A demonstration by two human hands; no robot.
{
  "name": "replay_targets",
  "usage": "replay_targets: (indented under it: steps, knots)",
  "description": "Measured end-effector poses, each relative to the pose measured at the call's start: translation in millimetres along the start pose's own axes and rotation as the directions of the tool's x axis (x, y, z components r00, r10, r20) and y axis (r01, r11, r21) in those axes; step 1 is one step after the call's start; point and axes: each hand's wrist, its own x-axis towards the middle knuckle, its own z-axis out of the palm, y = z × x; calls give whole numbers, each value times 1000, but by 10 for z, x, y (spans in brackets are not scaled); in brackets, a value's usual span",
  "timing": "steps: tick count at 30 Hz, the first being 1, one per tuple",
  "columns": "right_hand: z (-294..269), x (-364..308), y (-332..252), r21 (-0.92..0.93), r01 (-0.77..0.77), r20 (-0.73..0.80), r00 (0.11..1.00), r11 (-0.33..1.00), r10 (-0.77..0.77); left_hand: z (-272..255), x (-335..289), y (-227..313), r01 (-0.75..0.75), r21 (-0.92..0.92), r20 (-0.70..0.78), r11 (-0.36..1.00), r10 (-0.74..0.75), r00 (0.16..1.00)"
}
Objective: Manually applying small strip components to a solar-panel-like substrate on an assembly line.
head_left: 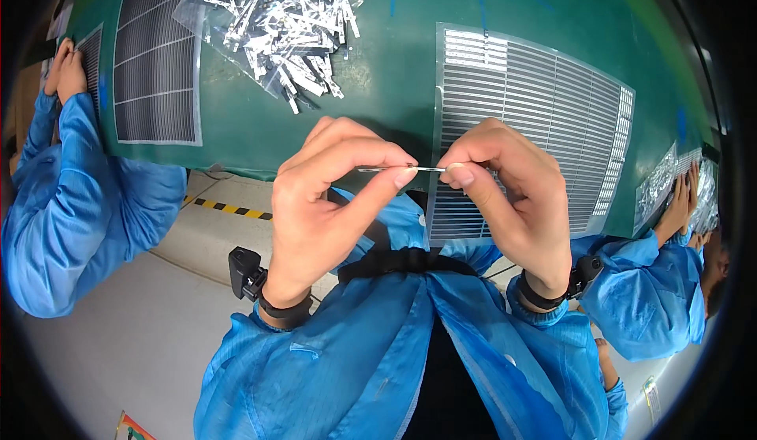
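Between my two hands, just over the table's near edge, a thin narrow strip (428, 169) is held level. My left hand (335, 195) pinches it between thumb and forefinger, and a dark end of it pokes out past those fingers. The other end sits in a pinch of my right hand (512, 195). Under the right hand lies a sheet (544, 101) with rows of dark strips and some white ones along its far left and right sides. Farther off to the left, a loose pile of silvery white strips (303, 34) spreads over a clear plastic bag (193, 14).
The green table (394, 69) ends just in front of me. A second sheet of dark strips (158, 61) lies at the left. Co-workers in blue sit on both sides, one at the left (71, 203), another at the right (646, 290) with hands on plastic bags (658, 184).
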Motion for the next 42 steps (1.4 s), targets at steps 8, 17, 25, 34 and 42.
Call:
replay_targets:
  steps: [8,17,25,34,42]
  knots:
    - [75,-54,83,361,-196,124,979,912,161,68,121,2,-200,-148,57,969,210,976]
    - [-178,-46,-114,-118,128,-67,988,985,-137,64,207,81,-192,-55,55,980,195,979]
    - [-935,-312,190,226,222,-326,935,949,-141,-354,482,406,-307,133,89,942,297,951]
    - [-695,-83,231,261,-251,-398,851,932,341,330,729,43,-170,683,-137,710,353,925]
    - [-549,228,236,417,-352,-254,840,838,479,605,387,-135,-196,662,70,723,201,977]
